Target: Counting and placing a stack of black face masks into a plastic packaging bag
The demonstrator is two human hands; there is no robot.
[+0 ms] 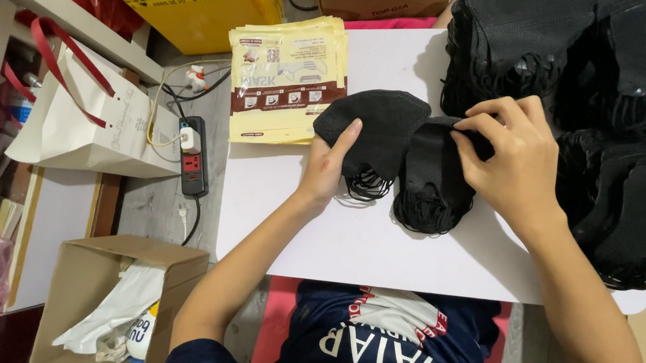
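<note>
Black masks [374, 134] lay near the middle of the white table [381, 246] in the head view, one folded mask under the left hand [329, 166] and a small stack of masks [430, 178] just beside it under the right hand [514, 160]. The left hand rested flat, fingers narrow and together, thumb side pressing the single mask's lower edge, its ear loops spilling toward the near edge. The right hand curled over the stack, fingertips pinching its top mask. By my reading, the step in hand was separating one mask from the stack; the next move would call for a clean pinch so that only one layer and its loops lift. Larger heaps of black masks [642, 122] filled the table's far right corner, and a pile of printed pouches [286, 78] sat at the far left corner.
</note>
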